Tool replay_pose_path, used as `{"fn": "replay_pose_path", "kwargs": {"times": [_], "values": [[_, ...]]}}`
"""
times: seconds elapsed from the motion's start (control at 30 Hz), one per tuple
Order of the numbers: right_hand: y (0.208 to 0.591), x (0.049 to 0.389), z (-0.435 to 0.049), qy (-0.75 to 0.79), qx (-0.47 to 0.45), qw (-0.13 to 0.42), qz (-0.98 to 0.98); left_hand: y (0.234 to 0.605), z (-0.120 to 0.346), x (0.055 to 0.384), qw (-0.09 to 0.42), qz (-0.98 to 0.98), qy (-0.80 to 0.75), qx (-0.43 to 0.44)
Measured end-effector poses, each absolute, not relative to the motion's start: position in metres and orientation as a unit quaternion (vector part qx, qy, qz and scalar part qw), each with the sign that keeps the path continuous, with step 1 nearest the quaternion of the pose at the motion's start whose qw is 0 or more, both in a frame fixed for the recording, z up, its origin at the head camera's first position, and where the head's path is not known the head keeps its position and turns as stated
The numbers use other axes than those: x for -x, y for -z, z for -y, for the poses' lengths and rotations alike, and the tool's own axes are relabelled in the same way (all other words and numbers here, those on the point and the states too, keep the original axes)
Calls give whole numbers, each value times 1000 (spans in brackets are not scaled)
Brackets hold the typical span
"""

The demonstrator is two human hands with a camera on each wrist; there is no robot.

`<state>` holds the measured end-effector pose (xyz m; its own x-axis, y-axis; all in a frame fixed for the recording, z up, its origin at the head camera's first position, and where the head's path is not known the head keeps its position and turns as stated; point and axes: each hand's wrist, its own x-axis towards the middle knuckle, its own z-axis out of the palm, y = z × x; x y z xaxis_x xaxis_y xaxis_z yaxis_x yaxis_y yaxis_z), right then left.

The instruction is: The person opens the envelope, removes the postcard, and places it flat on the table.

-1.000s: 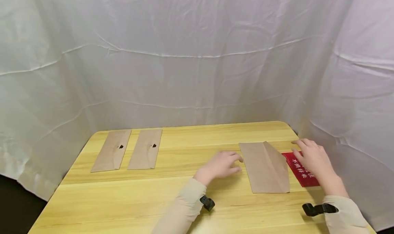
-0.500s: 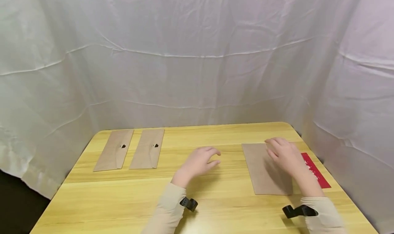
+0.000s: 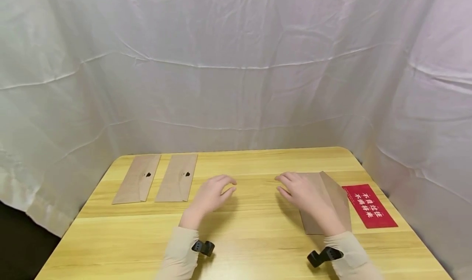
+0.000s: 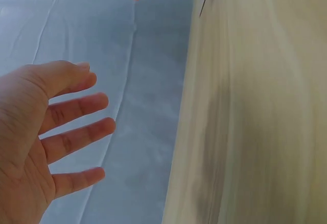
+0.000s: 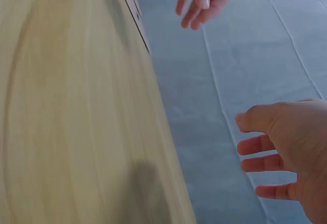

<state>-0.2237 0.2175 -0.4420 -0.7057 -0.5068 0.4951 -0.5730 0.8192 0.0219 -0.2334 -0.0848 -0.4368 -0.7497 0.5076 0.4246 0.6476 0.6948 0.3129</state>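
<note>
My left hand [image 3: 207,197] hovers over the middle of the table with relaxed fingers and nothing in them. In the left wrist view its fingers [image 4: 76,137] are spread apart. My right hand [image 3: 304,194] is above the left part of an unfolded brown paper envelope [image 3: 337,200], covering some of it, and it too holds nothing. The envelope lies with its pointed flap opened toward the right. Just right of that flap lies a red card [image 3: 370,206] with white writing, flat on the table.
Two closed brown envelopes [image 3: 136,179] with small dark marks lie side by side at the back left of the wooden table [image 3: 250,251]. A pale curtain [image 3: 221,95] hangs behind and along both sides. Each wrist wears a small black camera.
Both hands have moved left, the right one from over the red card, across the envelope, to its left part. The red card now shows fully. The envelopes stay put.
</note>
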Motion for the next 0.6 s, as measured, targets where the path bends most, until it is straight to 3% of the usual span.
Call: {"fn": "replay_pose_path", "kwargs": {"times": [0.6], "values": [[447,226,-136,-61,-333,160,927,450,170,253,172,916,321,170]]}}
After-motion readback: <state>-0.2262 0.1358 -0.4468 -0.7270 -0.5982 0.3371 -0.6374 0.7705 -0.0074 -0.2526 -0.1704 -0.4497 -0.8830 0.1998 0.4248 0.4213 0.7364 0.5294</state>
